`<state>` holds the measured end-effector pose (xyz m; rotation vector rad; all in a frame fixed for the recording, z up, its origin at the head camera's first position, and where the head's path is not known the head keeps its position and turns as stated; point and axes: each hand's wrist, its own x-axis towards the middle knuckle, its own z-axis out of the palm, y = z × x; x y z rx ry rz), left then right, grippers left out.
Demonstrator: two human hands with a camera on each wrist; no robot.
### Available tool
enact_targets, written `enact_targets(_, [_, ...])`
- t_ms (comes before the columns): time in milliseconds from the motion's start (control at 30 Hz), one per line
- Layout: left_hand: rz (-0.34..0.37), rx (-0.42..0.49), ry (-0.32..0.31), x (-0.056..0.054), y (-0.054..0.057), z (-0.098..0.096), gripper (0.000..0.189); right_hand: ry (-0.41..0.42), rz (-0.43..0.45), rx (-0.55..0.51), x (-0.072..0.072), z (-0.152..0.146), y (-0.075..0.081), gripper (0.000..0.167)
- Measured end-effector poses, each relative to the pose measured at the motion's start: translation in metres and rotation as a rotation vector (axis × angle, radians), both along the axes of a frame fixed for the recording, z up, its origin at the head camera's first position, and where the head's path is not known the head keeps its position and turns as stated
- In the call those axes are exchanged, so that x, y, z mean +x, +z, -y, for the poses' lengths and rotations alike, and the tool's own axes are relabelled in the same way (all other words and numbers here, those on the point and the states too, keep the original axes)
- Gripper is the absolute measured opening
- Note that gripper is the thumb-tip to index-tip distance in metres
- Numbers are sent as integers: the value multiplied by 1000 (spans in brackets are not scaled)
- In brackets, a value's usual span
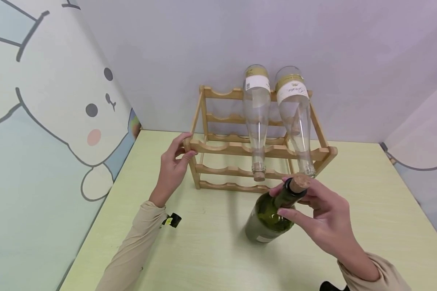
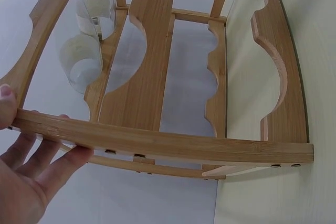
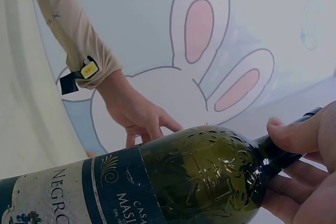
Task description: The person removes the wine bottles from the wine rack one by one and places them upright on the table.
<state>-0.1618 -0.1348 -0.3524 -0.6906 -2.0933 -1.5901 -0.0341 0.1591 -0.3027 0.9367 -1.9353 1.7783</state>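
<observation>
My left hand [image 1: 172, 166] grips the front left corner of a wooden wine rack [image 1: 230, 148], thumb at the top front rail. In the left wrist view its fingers [image 2: 63, 169] reach under the rack's side bar. By the neck, my right hand [image 1: 329, 220] holds a dark green wine bottle [image 1: 267, 224] in front of the rack, cork end up and leaning toward me. Its label [image 3: 118, 195] shows in the right wrist view. Two clear corked bottles, one nearer the middle [image 1: 256, 109] and one at the right [image 1: 295, 109], lie on the rack's top tier, necks toward me.
The rack stands on a pale yellow table [image 1: 204, 250], close to the plain back wall [image 1: 160, 60]. A wall with cartoon drawings [image 1: 58, 93] borders the table on the left, and another [image 1: 429, 133] on the right. Scalloped rails form the lower tiers.
</observation>
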Motion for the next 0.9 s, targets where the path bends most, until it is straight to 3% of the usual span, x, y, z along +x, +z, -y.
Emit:
enact_targets(600, [-15,-1,9,1,1,-1,40,31,9,-95,7,-26,5,52])
enact_targets(900, [-15,4,11,2,1,-2,40,6,5,-115,11,-38,9,48])
